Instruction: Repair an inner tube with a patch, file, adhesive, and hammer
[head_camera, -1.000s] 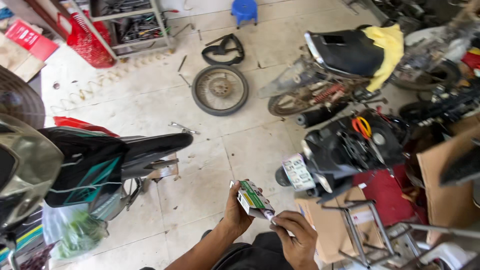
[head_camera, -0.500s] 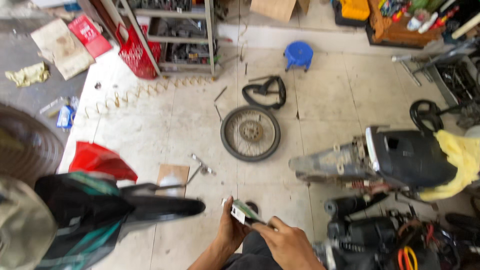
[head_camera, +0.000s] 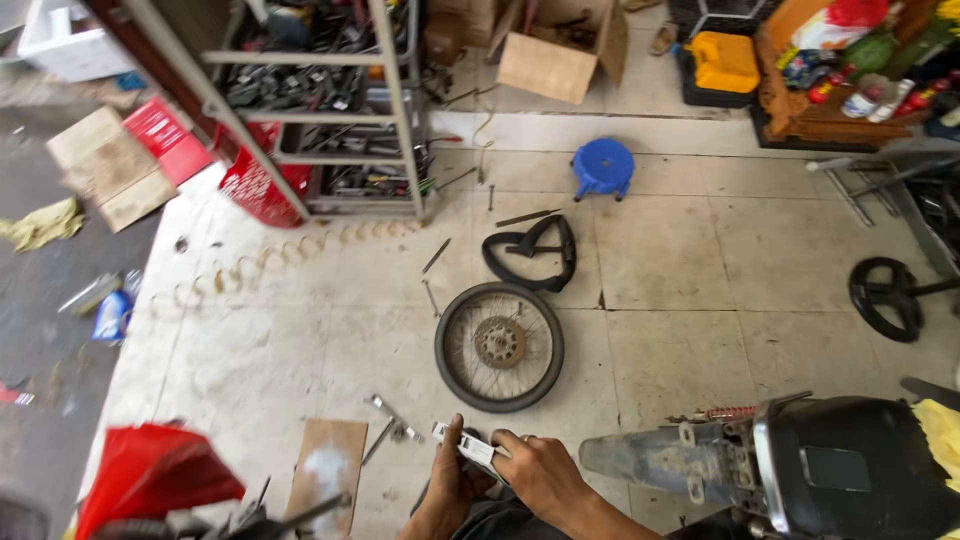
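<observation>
- Low in the frame, just left of centre, the left hand (head_camera: 447, 478) and the right hand (head_camera: 535, 470) are both closed on one small flat box (head_camera: 463, 445), pale with a darker face, held between them at its two ends; this two-ended hold looks suited to turning or opening it.
- The box is tilted, its left end higher, clear of the floor and close to the body, where the eyes can look straight down on it.
- Just above the hands, a spoked wheel (head_camera: 499, 346) lies flat on the tiled floor (head_camera: 700, 300), within reach.
- Left of the hands, wrenches (head_camera: 393, 418) lie loose beside a cardboard sheet (head_camera: 327, 470), likely a kneeling or parts mat.
- Above the wheel lies a folded black tyre (head_camera: 533, 256), and beyond it stands a blue stool (head_camera: 603, 165).
- In the lower right is the motorcycle's rear (head_camera: 780, 475), seat and fender in view.
- In the upper left stands a metal rack (head_camera: 320, 110) crowded with parts.
</observation>
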